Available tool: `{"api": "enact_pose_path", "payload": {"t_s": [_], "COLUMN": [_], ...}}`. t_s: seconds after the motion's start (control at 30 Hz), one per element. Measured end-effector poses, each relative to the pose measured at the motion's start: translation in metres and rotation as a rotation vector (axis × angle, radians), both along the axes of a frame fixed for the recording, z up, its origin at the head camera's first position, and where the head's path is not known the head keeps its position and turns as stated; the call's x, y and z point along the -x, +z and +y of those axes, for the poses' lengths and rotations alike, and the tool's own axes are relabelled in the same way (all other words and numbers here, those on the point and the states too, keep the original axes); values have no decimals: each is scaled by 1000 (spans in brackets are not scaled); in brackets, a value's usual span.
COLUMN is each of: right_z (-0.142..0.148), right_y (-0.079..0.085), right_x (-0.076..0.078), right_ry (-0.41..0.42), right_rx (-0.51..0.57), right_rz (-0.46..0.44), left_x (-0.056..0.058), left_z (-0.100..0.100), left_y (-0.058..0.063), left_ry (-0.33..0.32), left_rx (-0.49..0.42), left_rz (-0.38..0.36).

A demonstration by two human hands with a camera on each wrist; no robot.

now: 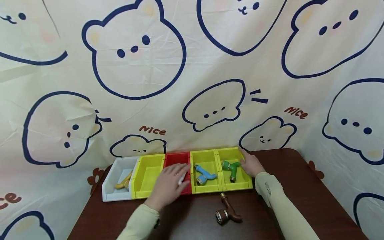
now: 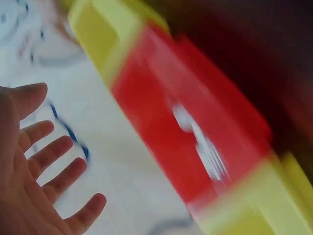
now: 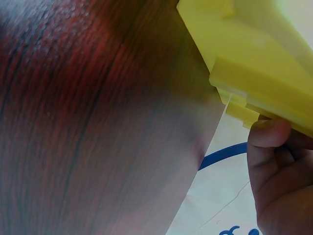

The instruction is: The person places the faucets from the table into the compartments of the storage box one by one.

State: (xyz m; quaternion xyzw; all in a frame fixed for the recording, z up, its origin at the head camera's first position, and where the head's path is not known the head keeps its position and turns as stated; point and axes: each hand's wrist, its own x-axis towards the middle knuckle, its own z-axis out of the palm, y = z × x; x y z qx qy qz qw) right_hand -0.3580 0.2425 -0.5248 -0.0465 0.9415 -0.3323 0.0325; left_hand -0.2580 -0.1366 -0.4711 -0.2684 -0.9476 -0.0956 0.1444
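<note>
My left hand (image 1: 168, 186) is over the red bin (image 1: 177, 158), its fingers spread and nothing in its grasp. A white, shiny piece (image 2: 198, 139) lies in that bin, blurred in the left wrist view. At the far right, my right hand (image 1: 252, 165) grips the side edge of the end yellow bin (image 1: 243, 183), thumb (image 3: 269, 133) against the rim. Inside this bin is a green tap (image 1: 231, 169). A blue tap (image 1: 204, 175) lies in the yellow bin (image 1: 207, 190) beside it.
On the dark wooden table (image 1: 192, 220) a brown tap (image 1: 228, 210) lies in front of the bins. Left of the red bin come another yellow bin (image 1: 141, 194) and a white bin (image 1: 115, 196) with a yellow tap (image 1: 123, 181). A printed cloth (image 1: 180, 116) hangs behind.
</note>
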Motion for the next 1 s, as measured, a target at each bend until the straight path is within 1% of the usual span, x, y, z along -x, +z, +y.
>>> {"api": "enact_pose_path", "payload": {"t_s": [0.07,0.2,0.33,0.43,0.57,0.7,0.77,0.87,1.0], "right_z": [0,-1,0,1,0,-1,-1,-1,0], "right_y": [0,2,3,4,4,2,2,2,2], "right_x": [1,2,1,1,1,1,0,0,0], "right_ry": [4,16,10,-1,-6,2,5,9,5], "right_rx": [8,14,-2,-14,-9,4,6,1,-9], "right_rz": [-11,-16,-1,-1,-9,-6,-6,-7,-5], "left_x": [-6,-18,-26,-30,-34,-38,-39,-41,-42], "left_z": [20,53,79,93,104,107,108,109,112], "left_y": [-5,-12,-18,-24,-37,-50,-55,-57,-57], "left_ry": [-89,-220,-317,-379,-452,-510,-533,-557,-570], "left_rx": [24,81,134,174,219,244,250,248,222], "left_rz": [16,22,10,-22,-75,-132,-161,-173,-179]}}
